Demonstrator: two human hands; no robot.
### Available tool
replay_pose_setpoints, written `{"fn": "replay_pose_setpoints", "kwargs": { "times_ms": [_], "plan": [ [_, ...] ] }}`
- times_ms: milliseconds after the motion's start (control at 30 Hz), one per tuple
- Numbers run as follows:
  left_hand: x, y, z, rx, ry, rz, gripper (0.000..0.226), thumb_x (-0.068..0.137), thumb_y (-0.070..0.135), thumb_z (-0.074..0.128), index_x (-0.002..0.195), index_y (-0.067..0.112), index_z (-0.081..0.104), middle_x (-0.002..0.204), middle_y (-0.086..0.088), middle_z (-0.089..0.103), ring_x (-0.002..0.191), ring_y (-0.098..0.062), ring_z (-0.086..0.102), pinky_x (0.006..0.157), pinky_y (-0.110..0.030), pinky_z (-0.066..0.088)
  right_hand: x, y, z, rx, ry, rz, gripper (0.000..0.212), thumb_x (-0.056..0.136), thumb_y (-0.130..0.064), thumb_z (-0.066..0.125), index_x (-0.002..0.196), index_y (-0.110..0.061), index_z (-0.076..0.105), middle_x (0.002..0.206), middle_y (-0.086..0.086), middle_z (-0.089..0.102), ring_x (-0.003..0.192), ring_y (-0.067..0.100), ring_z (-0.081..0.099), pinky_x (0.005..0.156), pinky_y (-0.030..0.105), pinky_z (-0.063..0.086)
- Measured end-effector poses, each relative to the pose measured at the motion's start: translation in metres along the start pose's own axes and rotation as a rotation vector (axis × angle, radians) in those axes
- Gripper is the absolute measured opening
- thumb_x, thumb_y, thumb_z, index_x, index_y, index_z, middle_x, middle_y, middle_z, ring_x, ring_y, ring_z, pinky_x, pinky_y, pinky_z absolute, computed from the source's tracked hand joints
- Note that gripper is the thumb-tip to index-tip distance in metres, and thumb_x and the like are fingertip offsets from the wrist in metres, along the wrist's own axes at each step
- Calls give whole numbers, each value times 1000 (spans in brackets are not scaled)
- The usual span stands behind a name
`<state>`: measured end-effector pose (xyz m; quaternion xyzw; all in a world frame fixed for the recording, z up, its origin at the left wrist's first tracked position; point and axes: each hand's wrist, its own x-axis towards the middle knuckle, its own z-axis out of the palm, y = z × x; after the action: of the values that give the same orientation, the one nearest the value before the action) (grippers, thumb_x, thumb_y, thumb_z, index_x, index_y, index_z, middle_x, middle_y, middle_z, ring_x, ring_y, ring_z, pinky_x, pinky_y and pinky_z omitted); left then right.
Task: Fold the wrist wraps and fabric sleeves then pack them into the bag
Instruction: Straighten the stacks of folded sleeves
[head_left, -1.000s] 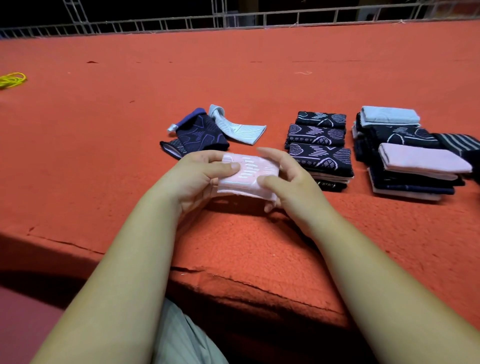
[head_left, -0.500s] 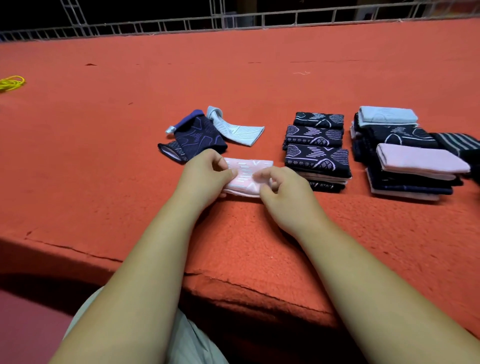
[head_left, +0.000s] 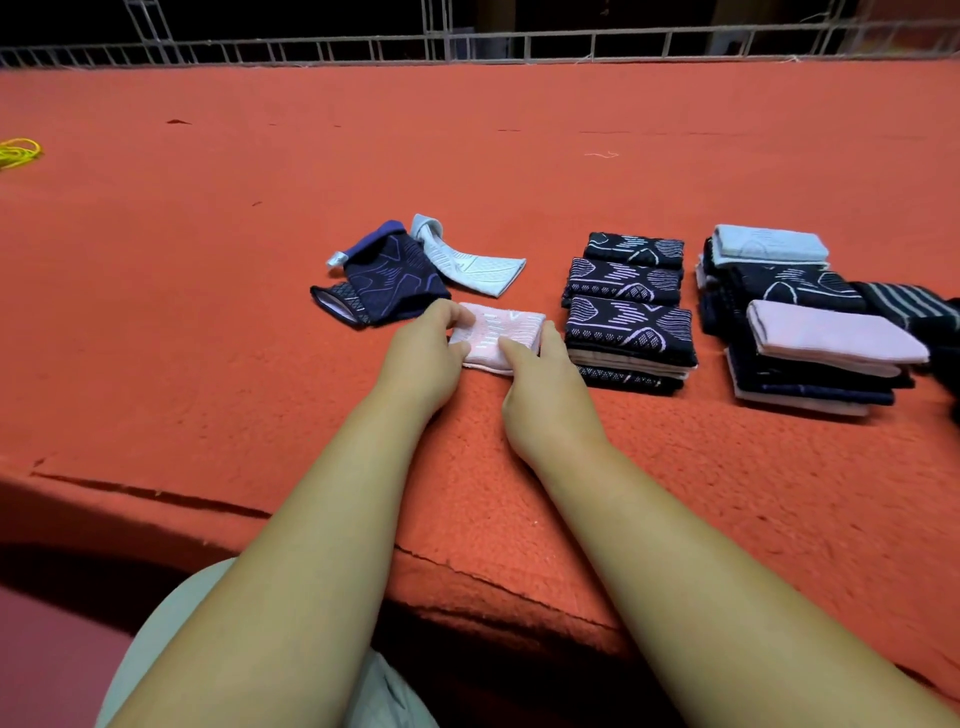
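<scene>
Head camera looks down at the middle of the frame, where the folded pink sleeve (head_left: 501, 330) lies flat on the orange table cover (head_left: 208, 322), boxed in by both hands. The left hand (head_left: 423, 356) has its fingers curled over the sleeve's left end, with the thumb lying along the near left edge. The right hand (head_left: 548, 400) takes the other end: the thumb sits on the near edge of the fabric and the forefinger runs up the right side, so that corner is pinched between them. Only the patterned centre of the sleeve shows between the two sets of fingers.

Just above the left hand, an unfolded navy sleeve (head_left: 389, 280) lies crumpled, touching a pale blue sleeve (head_left: 470, 265) that stretches off to the right. Right beside the right forefinger rises a dark patterned stack (head_left: 628, 322) of folded pieces. Further right sits a second stack (head_left: 810, 364), topped with pink and pale blue. A yellow cord (head_left: 20, 152) lies at the upper left edge.
</scene>
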<state>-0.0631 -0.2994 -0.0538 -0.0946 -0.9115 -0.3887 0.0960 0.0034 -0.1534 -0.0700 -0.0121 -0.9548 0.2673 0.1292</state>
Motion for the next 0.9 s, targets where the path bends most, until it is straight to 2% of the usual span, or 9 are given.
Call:
{"fn": "replay_pose_setpoints", "kwargs": {
  "times_ms": [133,200,300,367,467,533,600,700,900],
  "plan": [
    [5,-4,8,74,50,-15,33,97,10,68,128,20,67,134,0,71,122,-22,63,93,-20,36,0,0,-1,-31,25,-2,57,93,-7,48,148,-19,58,170,16,26,140,42,50,118,43,43],
    [8,-6,9,90,55,-26,33,98,13,68,131,19,69,136,-2,70,125,-24,63,97,-22,37,-2,0,-4,-24,22,1,53,94,-4,49,145,-13,61,167,20,30,141,42,50,118,41,41],
    [9,-8,13,132,26,-14,32,101,16,65,132,19,72,133,-9,69,123,-30,62,103,-30,40,-3,1,-6,12,50,-24,51,93,-3,52,141,-11,65,162,17,39,139,37,54,118,39,41],
    [9,-9,12,130,46,-8,30,101,17,63,128,21,74,129,-10,69,118,-31,64,101,-31,43,-3,3,-6,39,54,-34,50,95,-2,51,141,-10,65,161,16,41,142,33,51,120,35,37],
    [8,-8,6,50,96,-62,34,97,8,55,121,19,77,129,-8,70,119,-26,64,97,-25,41,-5,2,-9,98,91,-51,50,94,-1,51,141,-7,65,158,14,45,146,26,47,122,26,28],
    [7,-6,2,16,114,-108,35,95,6,53,119,18,76,129,-8,70,118,-25,64,93,-22,39,-7,3,-11,133,134,-98,46,92,-1,51,134,-7,69,151,12,51,141,23,51,120,24,29],
    [6,-4,0,11,106,-122,34,93,7,55,118,19,75,128,-6,69,116,-24,64,90,-21,38,-7,4,-12,174,175,-167,40,88,-2,51,121,-9,73,136,8,58,129,20,56,114,25,36],
    [3,1,0,21,93,-128,34,94,10,56,121,18,75,129,-6,66,117,-23,63,87,-18,34,-7,4,-14,226,201,-225,32,86,-3,52,110,-12,73,119,1,59,111,13,58,102,26,44],
    [1,4,-9,121,-81,-144,45,95,11,55,137,21,69,140,-9,61,129,-28,59,108,-31,42,-6,6,-12,261,186,-219,29,86,-1,55,106,-15,71,109,0,57,105,12,56,95,23,40]
  ]
}}
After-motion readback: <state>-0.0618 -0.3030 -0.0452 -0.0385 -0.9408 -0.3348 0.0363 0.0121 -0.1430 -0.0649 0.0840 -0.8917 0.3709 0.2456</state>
